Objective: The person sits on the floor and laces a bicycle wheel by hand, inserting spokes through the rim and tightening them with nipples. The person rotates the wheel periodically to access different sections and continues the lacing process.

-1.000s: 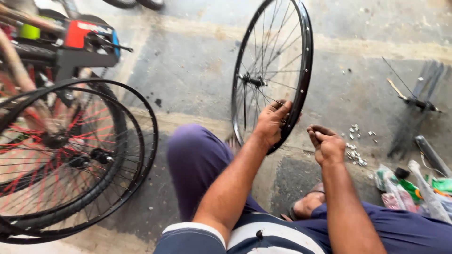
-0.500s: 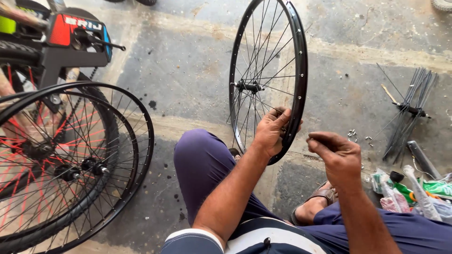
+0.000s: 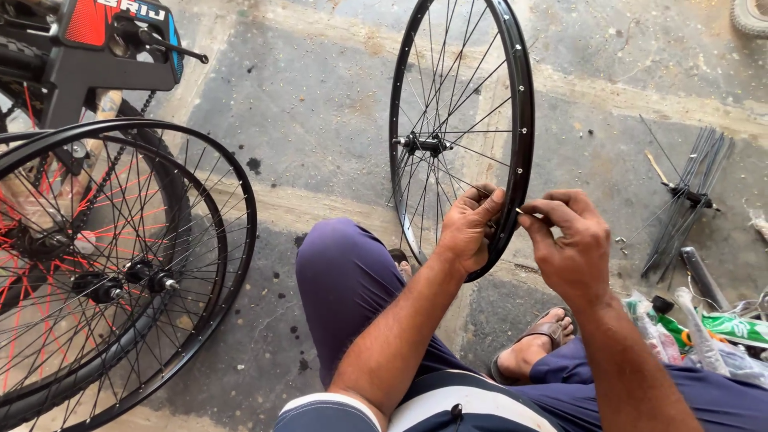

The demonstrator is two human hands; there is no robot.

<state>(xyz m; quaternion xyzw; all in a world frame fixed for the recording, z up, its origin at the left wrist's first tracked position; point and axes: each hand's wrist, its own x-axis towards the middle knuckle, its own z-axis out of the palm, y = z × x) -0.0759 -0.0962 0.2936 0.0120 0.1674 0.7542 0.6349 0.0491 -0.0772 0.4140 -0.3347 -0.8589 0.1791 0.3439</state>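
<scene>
Wheel rim (image 3: 524,104) stood upright directly ahead of both hands, its plane running away from the person. Left hand (image 3: 470,228) clasped its lower edge; right hand (image 3: 570,236), just beside, pinched a small spoke nipple (image 3: 522,212) against it. Concrete floor (image 3: 320,120) lay beneath, loose spokes (image 3: 688,196) rightward, stacked wheels (image 3: 120,264) leftward.

Bare concrete floor (image 3: 320,120) lies open between the upright black spoked wheel rim (image 3: 524,120) and 2 stacked black wheels (image 3: 240,208) leftward.
</scene>
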